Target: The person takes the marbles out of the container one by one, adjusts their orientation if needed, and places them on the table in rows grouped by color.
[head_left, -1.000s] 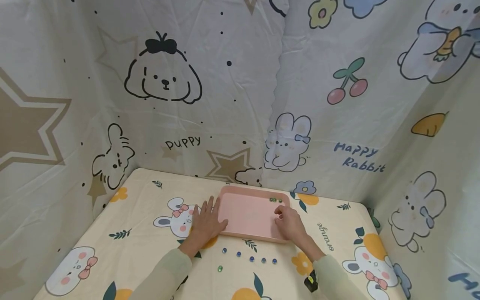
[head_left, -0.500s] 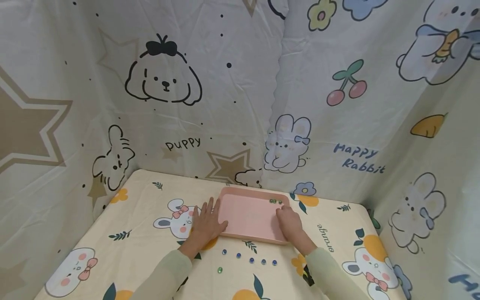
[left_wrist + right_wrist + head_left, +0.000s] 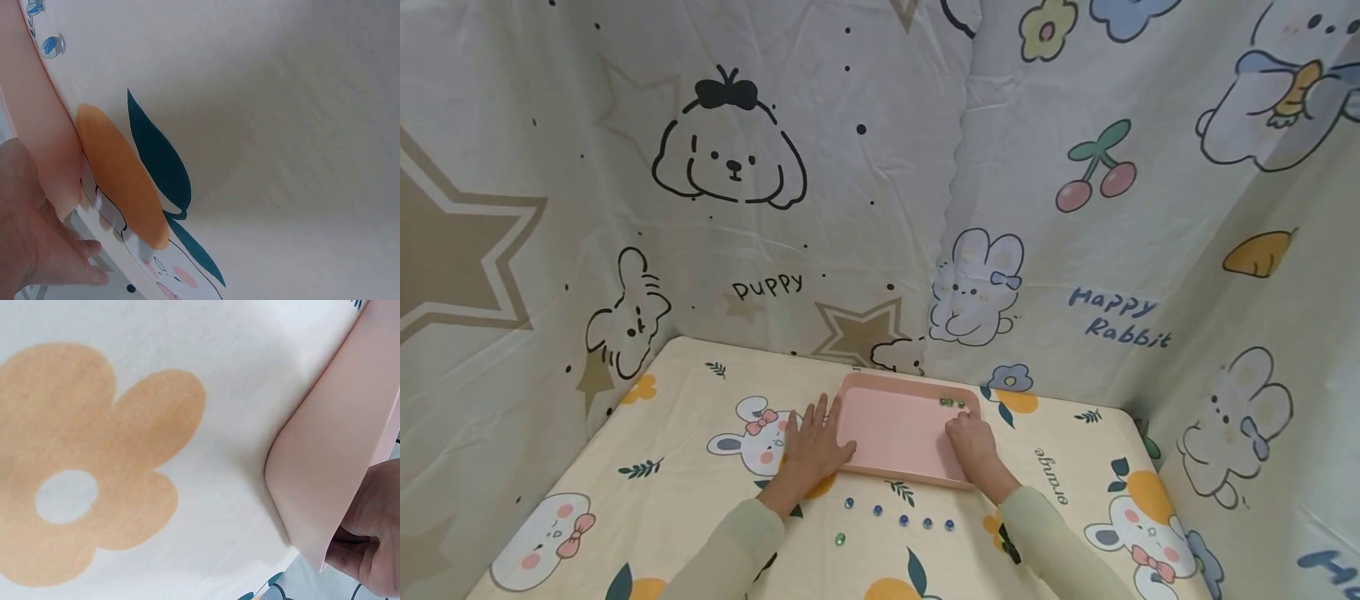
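Observation:
A shallow pink tray lies on the patterned cloth between the hands. My left hand is flat with fingers spread along the tray's left side, the thumb over its rim; the left wrist view shows that hand against the pink wall. Over the right part of the tray is my right hand, its fingers curled downward. In the right wrist view the tray wall partly hides those fingers; whether they pinch something I cannot tell. Just beyond them, several green glass marbles sit near the tray's far right corner.
In front of the tray, several blue glass marbles form a loose row on the tablecloth. One green marble lies nearer to me, below the row's left end. Printed curtains rise behind the table and on both sides.
My right hand has turned and shifted slightly left and down within the tray's right side, its fingertips now tucked out of sight. The left hand, tray and marbles stay put.

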Available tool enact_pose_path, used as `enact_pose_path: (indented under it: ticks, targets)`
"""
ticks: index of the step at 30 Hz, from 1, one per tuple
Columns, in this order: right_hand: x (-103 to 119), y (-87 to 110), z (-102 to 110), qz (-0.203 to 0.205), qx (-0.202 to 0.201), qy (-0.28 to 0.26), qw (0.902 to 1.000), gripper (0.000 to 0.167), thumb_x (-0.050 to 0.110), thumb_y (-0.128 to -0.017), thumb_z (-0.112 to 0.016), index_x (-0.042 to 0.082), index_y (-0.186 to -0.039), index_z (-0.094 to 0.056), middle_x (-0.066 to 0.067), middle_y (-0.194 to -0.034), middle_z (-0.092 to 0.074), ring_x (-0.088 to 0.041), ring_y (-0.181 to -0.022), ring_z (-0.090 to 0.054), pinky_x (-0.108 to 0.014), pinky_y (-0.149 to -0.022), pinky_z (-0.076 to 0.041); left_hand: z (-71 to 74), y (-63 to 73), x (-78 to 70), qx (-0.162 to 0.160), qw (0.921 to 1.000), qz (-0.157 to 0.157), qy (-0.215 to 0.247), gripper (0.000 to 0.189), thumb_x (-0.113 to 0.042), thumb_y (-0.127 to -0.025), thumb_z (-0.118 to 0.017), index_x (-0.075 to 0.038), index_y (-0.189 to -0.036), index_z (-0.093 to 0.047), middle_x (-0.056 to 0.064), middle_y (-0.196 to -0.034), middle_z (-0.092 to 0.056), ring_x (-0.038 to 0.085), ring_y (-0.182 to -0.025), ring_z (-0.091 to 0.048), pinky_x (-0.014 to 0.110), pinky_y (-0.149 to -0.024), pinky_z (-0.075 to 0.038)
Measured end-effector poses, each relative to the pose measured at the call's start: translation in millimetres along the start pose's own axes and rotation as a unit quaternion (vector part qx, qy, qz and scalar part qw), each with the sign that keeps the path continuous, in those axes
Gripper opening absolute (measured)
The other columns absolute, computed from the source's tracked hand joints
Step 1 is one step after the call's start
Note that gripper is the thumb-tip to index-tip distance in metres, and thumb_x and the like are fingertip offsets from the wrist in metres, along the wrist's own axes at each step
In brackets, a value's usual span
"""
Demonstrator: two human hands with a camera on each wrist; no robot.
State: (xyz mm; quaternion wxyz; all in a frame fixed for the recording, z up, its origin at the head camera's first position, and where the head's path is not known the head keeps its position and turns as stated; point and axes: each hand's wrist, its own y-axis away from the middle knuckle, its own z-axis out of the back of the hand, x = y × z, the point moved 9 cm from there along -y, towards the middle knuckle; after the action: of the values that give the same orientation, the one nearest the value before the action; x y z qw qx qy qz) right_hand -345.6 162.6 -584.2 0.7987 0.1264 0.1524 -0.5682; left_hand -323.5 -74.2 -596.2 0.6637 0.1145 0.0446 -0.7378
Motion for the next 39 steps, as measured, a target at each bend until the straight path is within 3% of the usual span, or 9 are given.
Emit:
enact_pose_path:
  ticks: [5,8,10,13,17,24,27,29,39]
  targets:
    - [-1.7,-1.7,0.2,0.006,-0.013,0.002,0.9999,0.009,0.009,-0.089,-0.075,0.005,-0.095,-0.071,-0.011,-0.083,-0.064,-0.017,-0.068,-0.054,-0.028,-0.058,-0.057,-1.7,-1.5,0.0,0.001,1.0000,0.003,0.001,0.087,-0.056,-0.094,-0.055,-0.011,-0.160,-0.021,0.017,-0.164,-0.018,0.039,-0.147,-0.022,0.062,-0.117,-0.007]
    - [-6.5,0.6,4.4,-0.001,-0.032,-0.064,0.9974,0.009,0.007,-0.091,-0.073,0.003,-0.098,-0.070,-0.011,-0.083,-0.062,-0.016,-0.066,-0.054,-0.027,-0.057,-0.056,-1.5,-1.7,0.4,0.001,1.0000,0.004,0.002,0.087,-0.056,-0.094,-0.056,-0.012,-0.160,-0.021,0.017,-0.164,-0.018,0.039,-0.148,-0.022,0.062,-0.117,-0.006]
    - [-11.0,3.7,7.6,-0.017,-0.040,-0.130,0.9905,0.009,0.006,-0.092,-0.069,0.002,-0.101,-0.069,-0.010,-0.082,-0.061,-0.016,-0.066,-0.055,-0.028,-0.058,-0.055,-0.4,-1.4,0.4,-0.001,1.0000,0.003,0.002,0.087,-0.055,-0.094,-0.056,-0.011,-0.160,-0.021,0.017,-0.164,-0.018,0.039,-0.147,-0.022,0.062,-0.117,-0.007]
    - [-19.4,10.1,11.8,-0.060,-0.050,-0.261,0.9623,0.012,0.002,-0.091,-0.069,0.001,-0.103,-0.071,-0.009,-0.084,-0.065,-0.017,-0.070,-0.060,-0.031,-0.065,-0.056,1.7,-0.7,0.0,-0.004,1.0000,0.002,0.004,0.087,-0.054,-0.094,-0.057,-0.011,-0.160,-0.021,0.017,-0.164,-0.019,0.039,-0.147,-0.023,0.062,-0.117,-0.008]
    - [-22.7,20.7,17.8,-0.110,-0.060,-0.401,0.9073,0.013,0.000,-0.086,-0.072,0.002,-0.098,-0.074,-0.007,-0.088,-0.069,-0.017,-0.075,-0.062,-0.034,-0.071,-0.057,3.1,0.5,-1.0,-0.005,1.0000,-0.003,0.007,0.087,-0.054,-0.094,-0.057,-0.010,-0.160,-0.022,0.018,-0.163,-0.019,0.039,-0.147,-0.024,0.063,-0.117,-0.009]
    - [-8.7,39.4,31.5,-0.114,-0.068,-0.533,0.8355,0.013,-0.001,-0.085,-0.071,0.002,-0.097,-0.075,-0.001,-0.086,-0.068,-0.016,-0.075,-0.059,-0.028,-0.068,-0.054,2.5,1.2,-1.3,0.001,1.0000,0.001,0.004,0.086,-0.053,-0.094,-0.057,-0.010,-0.160,-0.022,0.018,-0.163,-0.019,0.039,-0.147,-0.024,0.062,-0.117,-0.008]
    - [-2.5,46.0,37.3,-0.110,-0.067,-0.568,0.8125,0.013,-0.002,-0.084,-0.072,0.002,-0.097,-0.075,-0.001,-0.087,-0.068,-0.016,-0.076,-0.060,-0.025,-0.068,-0.054,3.6,1.3,-1.3,0.001,1.0000,0.001,0.006,0.086,-0.053,-0.094,-0.057,-0.010,-0.160,-0.022,0.018,-0.163,-0.019,0.039,-0.147,-0.024,0.062,-0.117,-0.008]
    - [2.0,49.7,40.6,-0.105,-0.066,-0.583,0.8028,0.013,-0.002,-0.084,-0.073,0.003,-0.096,-0.074,-0.001,-0.087,-0.068,-0.016,-0.076,-0.061,-0.024,-0.068,-0.055,3.8,1.2,-1.1,-0.002,1.0000,0.000,0.005,0.086,-0.053,-0.094,-0.057,-0.010,-0.160,-0.022,0.018,-0.163,-0.019,0.039,-0.146,-0.024,0.062,-0.117,-0.009]
    - [25.5,63.2,53.9,-0.063,-0.056,-0.622,0.7788,0.010,0.004,-0.088,-0.072,0.008,-0.097,-0.073,0.003,-0.090,-0.068,-0.014,-0.081,-0.064,-0.022,-0.070,-0.056,3.1,1.3,-1.3,-0.002,0.9998,0.002,0.018,0.086,-0.052,-0.093,-0.058,-0.010,-0.160,-0.022,0.018,-0.163,-0.019,0.039,-0.147,-0.023,0.063,-0.117,-0.006]
